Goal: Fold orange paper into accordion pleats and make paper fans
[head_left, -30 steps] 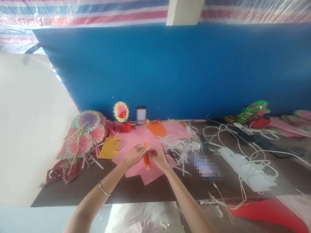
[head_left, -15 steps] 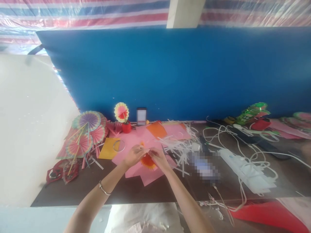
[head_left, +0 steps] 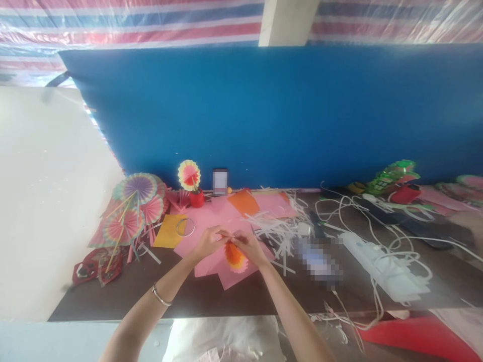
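Observation:
Between my two hands hangs an orange and yellow pleated paper fan (head_left: 234, 259), its folds spread downward over pink paper sheets (head_left: 206, 266). My left hand (head_left: 211, 240) pinches its upper end from the left. From the right, my right hand (head_left: 246, 246) grips the same fan near the top, fingertips meeting those of the left. The fingers cover the fan's gathered top. Left of my left hand lie a yellow paper sheet (head_left: 164, 234) and a metal ring (head_left: 185, 227). White paper strips (head_left: 281, 231) are heaped beside my right hand.
Finished paper fans (head_left: 138, 188) pile up on the left. A red pot (head_left: 196, 199) holds a round fan (head_left: 189, 175). On the right lie a blurred phone (head_left: 319, 259), a white power strip (head_left: 385, 266) and tangled cables. A blue panel (head_left: 264, 110) stands behind the table.
The fan between my hands has turned and now shows more of its orange and yellow pleats, hanging lower. My hands stay in nearly the same place.

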The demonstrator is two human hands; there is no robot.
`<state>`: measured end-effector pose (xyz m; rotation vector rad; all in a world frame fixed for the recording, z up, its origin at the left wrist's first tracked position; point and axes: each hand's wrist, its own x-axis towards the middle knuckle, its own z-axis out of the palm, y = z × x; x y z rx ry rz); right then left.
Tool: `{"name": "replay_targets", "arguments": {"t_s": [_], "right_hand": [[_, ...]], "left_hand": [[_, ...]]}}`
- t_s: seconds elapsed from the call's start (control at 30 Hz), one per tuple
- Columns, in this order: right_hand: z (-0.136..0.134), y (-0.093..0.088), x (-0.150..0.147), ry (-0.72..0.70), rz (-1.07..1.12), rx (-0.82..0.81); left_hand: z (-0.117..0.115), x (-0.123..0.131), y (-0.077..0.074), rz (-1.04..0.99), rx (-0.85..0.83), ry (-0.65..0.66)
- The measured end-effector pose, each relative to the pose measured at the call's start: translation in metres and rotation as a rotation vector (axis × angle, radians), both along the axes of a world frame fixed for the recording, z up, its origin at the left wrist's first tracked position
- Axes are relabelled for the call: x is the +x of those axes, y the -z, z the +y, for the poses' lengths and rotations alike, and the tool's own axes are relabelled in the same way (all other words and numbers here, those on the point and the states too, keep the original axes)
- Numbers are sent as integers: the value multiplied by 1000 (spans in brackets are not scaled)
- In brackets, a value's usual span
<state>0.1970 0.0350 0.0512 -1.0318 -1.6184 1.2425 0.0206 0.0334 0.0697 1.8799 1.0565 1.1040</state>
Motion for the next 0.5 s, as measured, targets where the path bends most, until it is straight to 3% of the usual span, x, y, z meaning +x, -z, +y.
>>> {"name": "replay_targets", "arguments": {"t_s": [0.27, 0.5], "right_hand": [[-4, -10, 1, 84, -173, 246], [-1, -14, 13, 20, -442, 421]], "left_hand": [[5, -3, -4, -81, -138, 58], [7, 5, 13, -255, -260, 45]]}}
